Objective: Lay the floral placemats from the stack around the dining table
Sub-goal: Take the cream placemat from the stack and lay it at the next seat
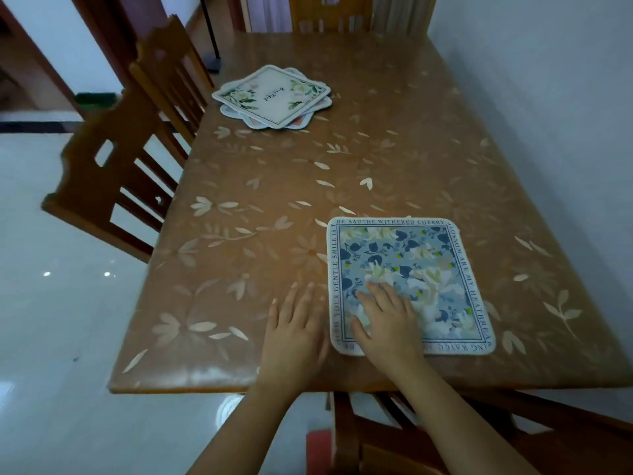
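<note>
the stack of placemats point(272, 96) waits far off by the left chair point(137, 159), so more can be taken. the left hand point(294, 334) lies flat and open on the table point(260, 186). the right hand point(387, 320), open too, presses the blue placemat point(411, 269) flat at the near seat.

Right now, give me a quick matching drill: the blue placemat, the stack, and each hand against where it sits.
Things:
1. blue floral placemat
2. stack of placemats
3. left hand
4. right hand

Places:
A. flat on the bare table top, just left of the blue mat
B. far left part of the table, by a chair
C. near edge of the table, right of centre
D. palm down on the blue mat's near left corner

Pairs: 1-C, 2-B, 3-A, 4-D
</note>
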Action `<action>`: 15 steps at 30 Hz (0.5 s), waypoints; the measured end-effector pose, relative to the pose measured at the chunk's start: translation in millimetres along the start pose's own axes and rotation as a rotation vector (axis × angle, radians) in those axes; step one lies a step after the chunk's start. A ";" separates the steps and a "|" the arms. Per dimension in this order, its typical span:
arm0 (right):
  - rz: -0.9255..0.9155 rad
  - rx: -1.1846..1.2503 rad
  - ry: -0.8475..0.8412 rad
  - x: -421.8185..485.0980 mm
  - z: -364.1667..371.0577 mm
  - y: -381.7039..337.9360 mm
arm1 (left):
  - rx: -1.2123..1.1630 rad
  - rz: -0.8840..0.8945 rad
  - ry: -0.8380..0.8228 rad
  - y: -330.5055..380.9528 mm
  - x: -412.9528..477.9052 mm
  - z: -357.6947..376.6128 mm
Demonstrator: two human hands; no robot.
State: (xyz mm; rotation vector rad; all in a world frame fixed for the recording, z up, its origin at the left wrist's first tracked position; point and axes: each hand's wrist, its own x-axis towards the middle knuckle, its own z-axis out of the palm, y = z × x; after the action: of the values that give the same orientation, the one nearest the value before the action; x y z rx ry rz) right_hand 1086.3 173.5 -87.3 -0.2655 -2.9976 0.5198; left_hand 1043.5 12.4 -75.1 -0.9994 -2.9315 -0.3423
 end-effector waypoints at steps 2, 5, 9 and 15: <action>-0.028 0.014 0.038 2.2 -7.9 -28.7 | 0.003 -0.035 0.064 -16.1 -12.3 -17.1; -0.092 0.029 0.073 7.9 -11.9 -74.5 | 0.016 -0.092 0.141 -43.8 -32.1 -38.6; -0.145 0.051 0.064 15.6 -12.1 -142.9 | -0.008 -0.158 0.201 -89.5 -62.1 -69.7; -0.167 0.068 0.101 27.1 -0.6 -246.1 | -0.004 -0.198 0.290 -172.9 -102.1 -110.1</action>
State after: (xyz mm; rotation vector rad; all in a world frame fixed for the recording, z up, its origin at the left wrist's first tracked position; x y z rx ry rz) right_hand 1021.5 -49.4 -1.3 -0.0346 -2.8640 0.5709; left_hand 1014.6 -205.7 -11.6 -0.5995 -2.7667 -0.4553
